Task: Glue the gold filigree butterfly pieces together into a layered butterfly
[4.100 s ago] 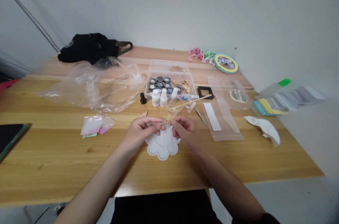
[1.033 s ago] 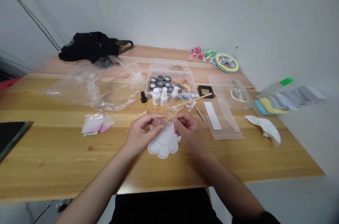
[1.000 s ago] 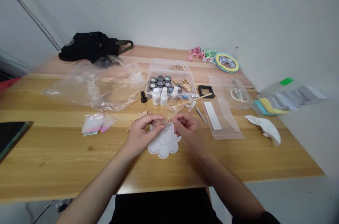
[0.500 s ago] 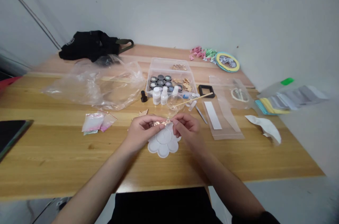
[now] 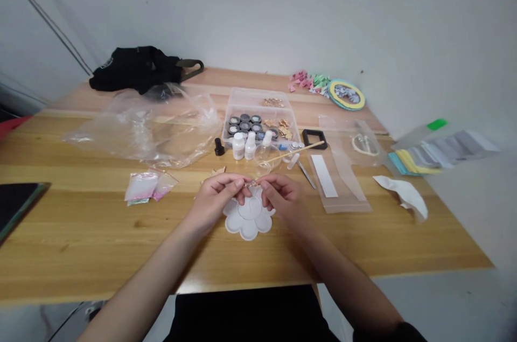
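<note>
Two bare hands were pinching one small gold-coloured piece (image 5: 251,184) between them, its length lying crosswise in the narrow gap between the fingertips. The left hand (image 5: 216,199) clamped its left end between thumb and fingers, and the right hand (image 5: 281,196) gripped the other end the same way. The piece was held up in the air just above a white flower-shaped palette (image 5: 249,229), not touching it, and the palette lay on a wooden table (image 5: 81,234) directly beneath both hands.

Just past the left hand lay a small tan cut-out (image 5: 218,171). Further left sat two sachets of pink-and-white glitter (image 5: 147,186), and beyond the right hand lay metal tweezers (image 5: 307,175) beside a clear zip bag (image 5: 339,191) holding a white strip. A round glass dish (image 5: 262,168) stood just beyond the grip, with a thin wooden stick (image 5: 297,154) running past it. Behind these stood two white bottles (image 5: 238,146) and a small black bottle (image 5: 219,147), then a clear plastic box (image 5: 258,99) of dark round jars and gold pieces. A crumpled plastic bag (image 5: 141,132) lay to the left, and a black bag (image 5: 133,67) sat at the far edge.
</note>
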`<state>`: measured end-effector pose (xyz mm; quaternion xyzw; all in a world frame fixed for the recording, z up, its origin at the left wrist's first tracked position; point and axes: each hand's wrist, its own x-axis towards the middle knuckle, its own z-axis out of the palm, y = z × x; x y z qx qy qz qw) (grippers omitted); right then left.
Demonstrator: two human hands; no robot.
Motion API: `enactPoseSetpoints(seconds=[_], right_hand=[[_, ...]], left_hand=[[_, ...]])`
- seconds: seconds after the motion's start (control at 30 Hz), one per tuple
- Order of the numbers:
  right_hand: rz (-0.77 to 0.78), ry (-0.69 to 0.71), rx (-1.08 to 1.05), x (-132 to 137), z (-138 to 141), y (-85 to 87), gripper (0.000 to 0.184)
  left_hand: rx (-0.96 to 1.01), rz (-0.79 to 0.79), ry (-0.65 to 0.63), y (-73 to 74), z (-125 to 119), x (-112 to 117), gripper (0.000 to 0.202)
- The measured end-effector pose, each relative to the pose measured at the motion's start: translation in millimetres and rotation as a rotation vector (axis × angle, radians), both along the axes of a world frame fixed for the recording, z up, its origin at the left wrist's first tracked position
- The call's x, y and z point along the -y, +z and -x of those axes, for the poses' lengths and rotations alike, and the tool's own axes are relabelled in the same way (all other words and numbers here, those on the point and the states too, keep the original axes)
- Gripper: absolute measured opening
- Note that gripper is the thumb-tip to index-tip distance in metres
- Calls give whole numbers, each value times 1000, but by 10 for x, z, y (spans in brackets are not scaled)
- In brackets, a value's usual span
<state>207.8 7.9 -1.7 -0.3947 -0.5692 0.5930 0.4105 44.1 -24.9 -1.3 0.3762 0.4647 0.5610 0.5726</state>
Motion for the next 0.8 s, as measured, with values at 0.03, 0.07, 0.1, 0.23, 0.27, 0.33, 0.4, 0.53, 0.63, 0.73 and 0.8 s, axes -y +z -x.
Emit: enactPoseSetpoints(seconds=[0.03,0.07,0.1,0.23,0.27,0.33,0.4,0.53,0.63,0.73,0.8], right_hand=[[-7,5,3,1,-2,-9,16],[-14,8,8,2,-3,-14,15],[-21,10,13,3,-3,-17,15],[-54,4,31,9,0,-16,14],[-65,3,35,10,0,-17,14],[-92,2,43,13,-3,-21,14],[-119,4,52,16,-8,-23,14],[-146,30,67,26,-12,-15,17],[-166,51,71,29,-9,-4,19],[-193,53,67,26,-5,2,17],[-206,53,69,24,-6,2,16]], left_hand=[[-8,-3,7,3,1,2,27],[-13,-3,12,7,2,3,27],[-13,-4,14,11,3,5,26],[-5,-14,2,21,7,6,22],[-9,-14,0,23,8,5,21],[-17,-15,10,27,8,3,19],[-24,-22,31,37,7,4,18],[-58,-39,46,58,6,10,19],[-75,-58,50,52,10,11,19],[-80,-72,42,39,15,7,17],[-83,-73,37,40,17,5,16]])
